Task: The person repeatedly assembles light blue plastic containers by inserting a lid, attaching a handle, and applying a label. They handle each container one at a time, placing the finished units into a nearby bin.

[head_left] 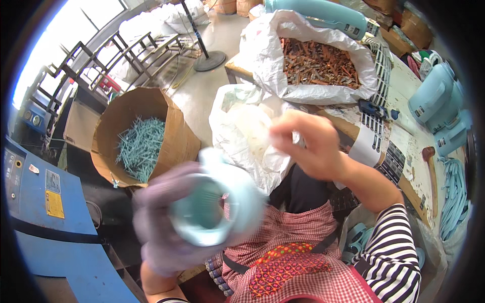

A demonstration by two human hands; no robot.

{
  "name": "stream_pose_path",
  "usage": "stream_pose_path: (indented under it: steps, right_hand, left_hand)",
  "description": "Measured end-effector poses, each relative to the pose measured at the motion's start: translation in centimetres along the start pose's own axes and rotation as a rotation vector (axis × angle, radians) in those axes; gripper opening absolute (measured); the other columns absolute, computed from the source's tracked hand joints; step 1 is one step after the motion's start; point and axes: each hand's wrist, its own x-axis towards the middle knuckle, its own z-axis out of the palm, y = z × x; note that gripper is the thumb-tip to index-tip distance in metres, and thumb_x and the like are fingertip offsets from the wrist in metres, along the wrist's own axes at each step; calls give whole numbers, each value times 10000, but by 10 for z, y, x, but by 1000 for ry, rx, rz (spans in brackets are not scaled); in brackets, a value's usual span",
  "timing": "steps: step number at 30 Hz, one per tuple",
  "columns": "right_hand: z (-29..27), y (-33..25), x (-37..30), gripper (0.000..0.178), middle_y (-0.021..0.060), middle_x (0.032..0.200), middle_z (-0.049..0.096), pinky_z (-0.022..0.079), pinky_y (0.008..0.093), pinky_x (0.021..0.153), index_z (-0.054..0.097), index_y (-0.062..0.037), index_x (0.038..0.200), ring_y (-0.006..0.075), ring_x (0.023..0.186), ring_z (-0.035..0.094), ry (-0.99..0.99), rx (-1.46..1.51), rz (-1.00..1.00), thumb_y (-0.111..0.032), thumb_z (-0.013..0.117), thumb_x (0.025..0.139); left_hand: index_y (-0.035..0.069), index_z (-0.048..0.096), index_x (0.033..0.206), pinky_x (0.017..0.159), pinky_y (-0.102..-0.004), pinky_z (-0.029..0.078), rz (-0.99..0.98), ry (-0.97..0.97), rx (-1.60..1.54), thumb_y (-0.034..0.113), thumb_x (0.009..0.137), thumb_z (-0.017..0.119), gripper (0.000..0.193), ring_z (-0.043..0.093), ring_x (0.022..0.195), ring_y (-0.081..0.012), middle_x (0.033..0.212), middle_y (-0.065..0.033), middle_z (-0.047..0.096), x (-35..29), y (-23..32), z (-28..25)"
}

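Note:
My left hand (pixel 156 217), in a purple-grey glove and blurred by motion, is closed around a light-blue plastic jug (pixel 242 197). The jug is tilted, with its wide round mouth turned up toward me. My bare right hand (pixel 313 144) hangs apart from the jug, in front of a white plastic bag (pixel 237 121). Its thumb and forefinger curl together in a pinch; blur hides whatever may be between them. Several similar light-blue jugs (pixel 434 96) stand at the right on the worktable (pixel 404 126).
A cardboard box (pixel 177 136) of thin light-blue plastic scraps stands at left, beside a blue machine (pixel 50 187). Ahead, a white sack (pixel 262 50) holds reddish-brown scraps. A wooden-handled hammer (pixel 430 171) and light-blue strips (pixel 452 197) lie at right. Beside my right arm is a bag of light-blue parts (pixel 358 237).

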Motion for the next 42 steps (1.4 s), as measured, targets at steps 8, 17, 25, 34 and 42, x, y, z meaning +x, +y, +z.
stream_pose_path:
  steps: [8,17,25,34,42]
  right_hand:
    - [-51,-89,-15,151,32,857,591,467,282,686,631,-35,728,180,878,551,-261,-465,-587,-147,659,630]
    - [-51,-96,-15,167,63,738,605,505,297,663,636,-35,594,212,804,573,-600,-428,-532,-199,652,620]
    - [-60,-88,-1,176,39,699,573,504,327,718,575,-58,643,217,782,540,-931,-181,-200,-219,646,648]
    - [-140,120,7,275,122,982,750,555,356,788,745,-42,1075,209,894,717,26,-331,404,-214,752,860]
    - [-137,234,4,187,131,905,744,558,448,813,778,-128,876,340,909,710,-57,-954,894,-262,814,750]
  left_hand:
    - [42,657,961,708,-394,597,294,-447,233,330,568,949,568,725,853,-376,1031,-230,692,29,20,42]
    - [71,603,757,723,-399,581,313,-543,180,356,601,853,410,698,996,-375,1126,-201,668,24,14,59]
    - [78,613,761,741,-406,585,296,-633,70,367,615,838,394,697,994,-390,1093,-223,675,31,15,80]
    - [111,477,1325,1081,-594,420,-322,-400,-1340,500,651,905,888,589,1192,-423,1263,-244,575,-6,-84,9]
    - [35,678,1112,700,-397,532,-251,-563,398,292,688,859,528,662,787,-303,884,-120,679,-85,-38,53]
